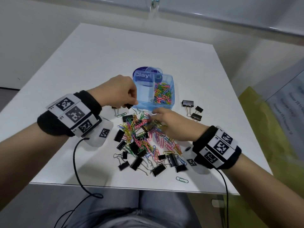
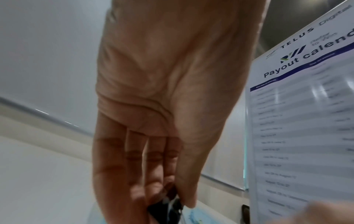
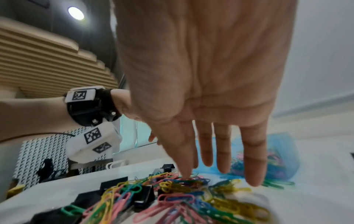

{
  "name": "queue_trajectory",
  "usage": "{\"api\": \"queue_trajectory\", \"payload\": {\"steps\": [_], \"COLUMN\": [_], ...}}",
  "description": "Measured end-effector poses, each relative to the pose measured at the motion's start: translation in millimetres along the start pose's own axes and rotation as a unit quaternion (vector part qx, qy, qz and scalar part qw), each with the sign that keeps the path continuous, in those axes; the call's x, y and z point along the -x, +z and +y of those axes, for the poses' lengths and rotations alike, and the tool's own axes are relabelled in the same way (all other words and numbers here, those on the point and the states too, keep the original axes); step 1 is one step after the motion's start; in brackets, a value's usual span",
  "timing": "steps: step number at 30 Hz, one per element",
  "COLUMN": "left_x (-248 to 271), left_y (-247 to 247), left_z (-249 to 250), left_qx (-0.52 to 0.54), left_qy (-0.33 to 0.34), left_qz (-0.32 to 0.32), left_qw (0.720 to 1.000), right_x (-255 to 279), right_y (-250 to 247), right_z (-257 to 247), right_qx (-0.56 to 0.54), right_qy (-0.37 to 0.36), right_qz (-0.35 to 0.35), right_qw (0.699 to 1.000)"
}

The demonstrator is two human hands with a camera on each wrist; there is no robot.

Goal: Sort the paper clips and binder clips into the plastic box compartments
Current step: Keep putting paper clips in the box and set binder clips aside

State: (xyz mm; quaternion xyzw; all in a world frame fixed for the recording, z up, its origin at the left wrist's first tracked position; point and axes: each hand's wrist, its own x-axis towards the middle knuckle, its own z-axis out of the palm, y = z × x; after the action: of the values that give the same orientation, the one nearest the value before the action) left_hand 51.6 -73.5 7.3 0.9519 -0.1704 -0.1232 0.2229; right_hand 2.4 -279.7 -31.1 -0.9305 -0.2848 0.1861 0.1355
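Left hand pinching binder clip | right hand spread, touching paper clips

A black wristband is worn on the left wrist and another on the right. White plates printed with black square markers are strapped over both. A thin black cable is hung from each. Grey trousers are worn.

R hand fingers touching paper clips.
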Motion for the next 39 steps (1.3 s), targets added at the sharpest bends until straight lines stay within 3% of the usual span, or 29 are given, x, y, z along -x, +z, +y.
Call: {"api": "queue_trajectory", "payload": {"steps": [3,7,9,14,18,20,25,28,35,39], "left_x": [-1,-3,-5,-10,-2,8,25,28,26,22], "left_y": [-1,-2,0,5,0,-2,14,30,39,41], "left_z": [-19,-41,-47,-57,-57,-47,-20,-14,-12,-10], "left_qx": [0.005,-0.068,-0.087,-0.087,-0.098,-0.081,-0.071,-0.096,-0.136,-0.156], "left_qy": [-0.042,-0.086,-0.098,-0.119,-0.112,-0.101,-0.093,-0.087,-0.026,-0.002], "left_qz": [-0.005,0.014,0.018,0.026,0.02,-0.022,-0.214,-0.262,-0.207,-0.174], "left_qw": [0.999,0.994,0.991,0.989,0.989,0.991,0.97,0.956,0.969,0.972], "right_x": [-2,-8,-19,-47,-51,-51,-44,-38,-20,-8], "right_y": [2,-3,-2,-1,0,2,2,3,-11,-24], "right_z": [-4,-10,-22,-52,-53,-47,-41,-38,-21,-15], "right_qx": [0.029,0.031,0.038,0.137,0.165,0.158,0.145,0.141,-0.021,-0.06], "right_qy": [-0.026,-0.023,-0.046,-0.1,-0.09,-0.076,-0.059,-0.045,0.019,0.031], "right_qz": [-0.039,0.047,0.058,-0.009,-0.025,-0.013,-0.009,0.01,0.069,0.099], "right_qw": [0.998,0.998,0.997,0.985,0.982,0.984,0.988,0.989,0.997,0.993]}}
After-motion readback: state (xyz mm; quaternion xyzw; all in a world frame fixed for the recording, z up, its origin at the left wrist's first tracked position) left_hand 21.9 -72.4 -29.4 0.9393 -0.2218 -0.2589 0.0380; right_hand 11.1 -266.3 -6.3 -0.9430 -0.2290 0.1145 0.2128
